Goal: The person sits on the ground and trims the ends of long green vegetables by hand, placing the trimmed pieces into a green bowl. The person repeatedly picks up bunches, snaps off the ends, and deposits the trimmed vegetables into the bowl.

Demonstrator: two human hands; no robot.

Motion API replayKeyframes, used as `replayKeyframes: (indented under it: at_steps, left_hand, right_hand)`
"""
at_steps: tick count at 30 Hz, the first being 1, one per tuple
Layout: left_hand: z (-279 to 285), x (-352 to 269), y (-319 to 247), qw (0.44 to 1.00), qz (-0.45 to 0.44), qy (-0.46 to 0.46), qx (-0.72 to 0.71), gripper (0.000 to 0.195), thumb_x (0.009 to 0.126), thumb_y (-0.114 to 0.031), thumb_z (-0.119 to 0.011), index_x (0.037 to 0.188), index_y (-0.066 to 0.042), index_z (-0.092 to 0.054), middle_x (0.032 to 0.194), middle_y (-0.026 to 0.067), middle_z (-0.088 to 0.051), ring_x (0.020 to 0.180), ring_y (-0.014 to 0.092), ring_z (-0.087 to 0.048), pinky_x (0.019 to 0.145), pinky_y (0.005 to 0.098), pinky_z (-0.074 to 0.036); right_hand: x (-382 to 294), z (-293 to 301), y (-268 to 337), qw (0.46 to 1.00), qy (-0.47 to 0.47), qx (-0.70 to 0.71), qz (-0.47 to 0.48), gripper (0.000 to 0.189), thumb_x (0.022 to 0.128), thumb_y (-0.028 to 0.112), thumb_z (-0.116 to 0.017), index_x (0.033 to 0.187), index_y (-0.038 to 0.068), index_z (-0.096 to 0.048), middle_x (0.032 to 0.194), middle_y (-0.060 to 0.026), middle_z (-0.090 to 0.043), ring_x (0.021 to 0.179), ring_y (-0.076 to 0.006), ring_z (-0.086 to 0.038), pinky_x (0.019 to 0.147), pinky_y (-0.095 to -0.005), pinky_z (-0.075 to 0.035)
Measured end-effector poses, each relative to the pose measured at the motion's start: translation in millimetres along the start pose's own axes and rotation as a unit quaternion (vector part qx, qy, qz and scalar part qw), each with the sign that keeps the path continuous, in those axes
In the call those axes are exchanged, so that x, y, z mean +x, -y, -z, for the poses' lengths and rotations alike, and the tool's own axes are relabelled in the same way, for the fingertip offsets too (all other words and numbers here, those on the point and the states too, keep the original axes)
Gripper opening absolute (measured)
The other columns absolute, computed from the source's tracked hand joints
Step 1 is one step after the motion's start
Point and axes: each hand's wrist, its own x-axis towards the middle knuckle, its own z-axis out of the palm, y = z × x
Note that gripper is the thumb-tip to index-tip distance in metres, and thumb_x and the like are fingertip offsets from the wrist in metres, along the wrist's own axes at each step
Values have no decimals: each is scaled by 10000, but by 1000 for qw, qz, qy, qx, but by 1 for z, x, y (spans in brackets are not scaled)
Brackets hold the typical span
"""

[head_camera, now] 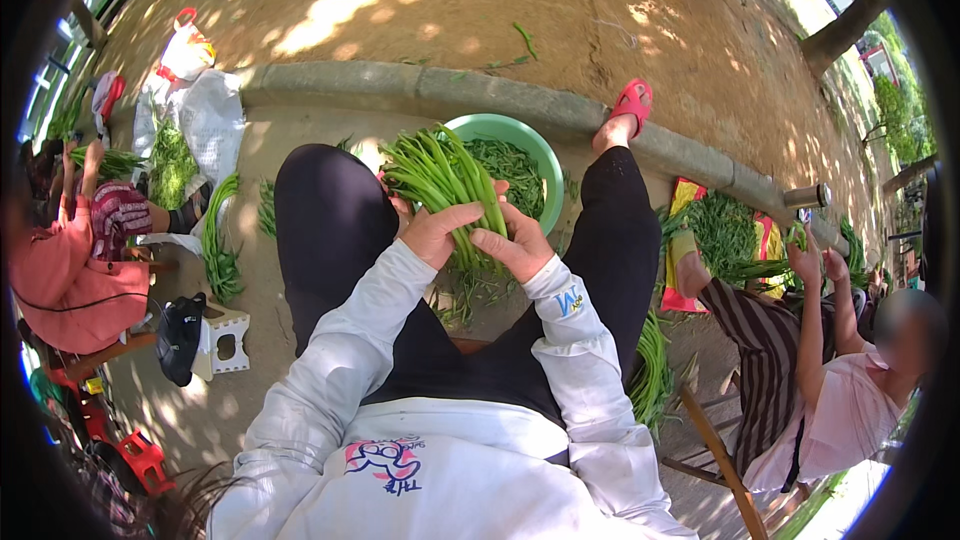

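My left hand is wrapped around a thick bundle of green vegetable stems, held between my knees. The stems look like water spinach, and their upper ends fan out away from me. My right hand pinches the bundle's right side, with its thumb and fingers on the outer stems. Behind the bundle stands a light green plastic basin with loose narrow leaves inside. The bundle hides part of its left side. Leaf scraps lie on the ground under my hands.
Long stems lie at my right and left. A black bag rests against a white stool. People sit on both sides, handling greens. A stone curb runs behind the basin; a steel cup stands near its right end.
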Motion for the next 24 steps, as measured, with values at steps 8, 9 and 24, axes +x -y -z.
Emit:
replayKeyframes:
  at_steps: [8,9,24]
  left_hand:
    - [3,2,1,999,-20,29,19,422,757,-81,-576,1157,-1,-471,1080,165,-567,998,265,-556,889,387,-436]
    - [2,1,0,999,-17,22,20,419,764,-95,-584,1156,-2,-471,1069,161,-570,989,263,-559,882,384,-441]
    - [11,3,-35,987,-33,-52,-148,337,834,-94,-553,1156,-63,-459,918,33,-555,863,183,-559,864,401,-452]
  right_hand:
    - [-2,1,-4,997,-55,-45,12,466,926,386,-407,1135,-20,-498,864,-86,-583,790,-126,-513,729,-266,-420]
    - [-4,4,0,996,-37,-78,-3,469,924,394,-406,1125,-17,-506,831,-97,-584,768,-136,-521,717,-273,-424]
    - [-10,10,9,990,-92,-105,17,393,875,342,-520,1030,-16,-571,908,-122,-629,831,-206,-608,756,-305,-460]
